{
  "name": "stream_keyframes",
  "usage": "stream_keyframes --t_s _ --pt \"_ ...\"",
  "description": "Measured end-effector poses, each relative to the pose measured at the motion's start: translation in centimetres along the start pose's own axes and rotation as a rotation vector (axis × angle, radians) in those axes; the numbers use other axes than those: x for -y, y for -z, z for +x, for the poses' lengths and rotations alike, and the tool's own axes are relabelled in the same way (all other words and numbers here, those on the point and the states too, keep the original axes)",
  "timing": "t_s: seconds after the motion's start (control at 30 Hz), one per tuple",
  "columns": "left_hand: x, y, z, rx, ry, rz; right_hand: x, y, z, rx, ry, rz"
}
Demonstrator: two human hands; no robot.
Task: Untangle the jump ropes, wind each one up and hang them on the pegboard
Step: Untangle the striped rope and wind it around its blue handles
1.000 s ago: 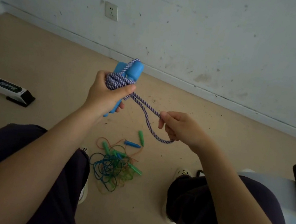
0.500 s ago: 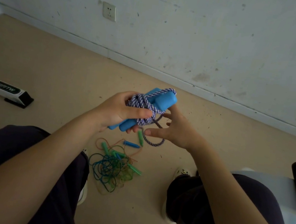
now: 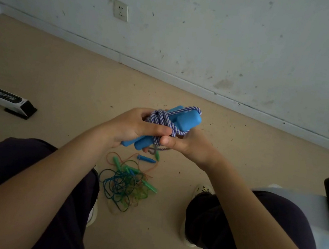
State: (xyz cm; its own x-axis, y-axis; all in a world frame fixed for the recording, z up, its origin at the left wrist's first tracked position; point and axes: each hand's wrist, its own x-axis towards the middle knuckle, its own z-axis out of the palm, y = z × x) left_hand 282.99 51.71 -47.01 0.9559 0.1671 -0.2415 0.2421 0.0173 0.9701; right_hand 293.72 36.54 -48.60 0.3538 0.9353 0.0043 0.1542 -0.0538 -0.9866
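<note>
Centre of frame: left hand (image 3: 135, 126) grips the blue handles (image 3: 183, 119) of a jump rope, fingers curled round them, thumb laid flat across the purple-white rope (image 3: 164, 120) wound round the handles. Handles lie side by side, tilted, upper ends pointing to upper right, lower ends sticking out below the left palm. One turn of rope loops over the upper handle ends.

Right hand (image 3: 190, 144) is tucked up against the bundle from the right and below, thumb pointing left and touching the rope coils just under the left thumb. Its fingers are hidden behind the bundle; cannot tell how tightly they close, but thumb and hand press on the rope. A short bit of rope hangs below both hands.

Lower centre, on the tan floor (image 3: 60, 70) between the two knees: tangled pile of thin ropes (image 3: 126, 185), blue, green and orange, with small green and blue handles mixed in.

Left edge: white bar (image 3: 3, 98) with a black label lying on the floor. Upper left of centre: wall socket (image 3: 121, 10) on the scuffed white wall. Right shoe (image 3: 202, 191) visible beside the pile.
</note>
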Motion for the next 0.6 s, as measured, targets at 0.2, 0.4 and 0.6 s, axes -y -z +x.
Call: stream_keyframes --t_s 0.2,0.4,0.6 --pt "0.3 0.2 0.4 -0.049 -0.016 0.021 0.6 -0.3 -0.2 -0.033 -0.032 -0.055" --pt "1.0 1.0 0.9 -0.254 -0.009 0.123 1.4 0.4 -0.1 -0.076 -0.193 -0.274" --pt "1.2 1.3 1.3 -0.444 -0.042 0.145 1.1 1.5 -0.4 -0.180 -0.237 -0.432"
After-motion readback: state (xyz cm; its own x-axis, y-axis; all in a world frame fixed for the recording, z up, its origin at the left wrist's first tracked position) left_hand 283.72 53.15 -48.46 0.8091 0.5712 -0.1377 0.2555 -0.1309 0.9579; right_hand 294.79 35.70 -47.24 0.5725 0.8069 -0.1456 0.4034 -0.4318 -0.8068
